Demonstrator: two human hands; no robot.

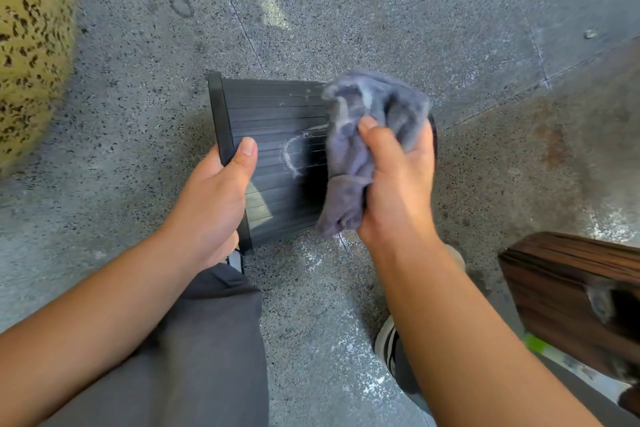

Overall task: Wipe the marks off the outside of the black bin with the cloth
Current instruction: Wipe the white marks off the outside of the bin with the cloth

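The black bin [273, 114] lies tipped on its side on the floor, its ribbed outer wall facing up. A curved white mark [289, 156] and small white specks show on that wall. My left hand [214, 198] grips the bin's rim at its left edge, thumb on the ribbed wall. My right hand [394, 180] holds a bunched grey cloth [360, 135] over the right part of the bin, just right of the mark. The cloth and hand hide the bin's right side.
Speckled grey stone floor [346, 10] with white dust patches lies all around. A yellow-and-black patterned object [31, 45] stands at the left. A dark wooden piece [571, 291] sits at the lower right. My grey-trousered legs and one shoe [388, 343] are below.
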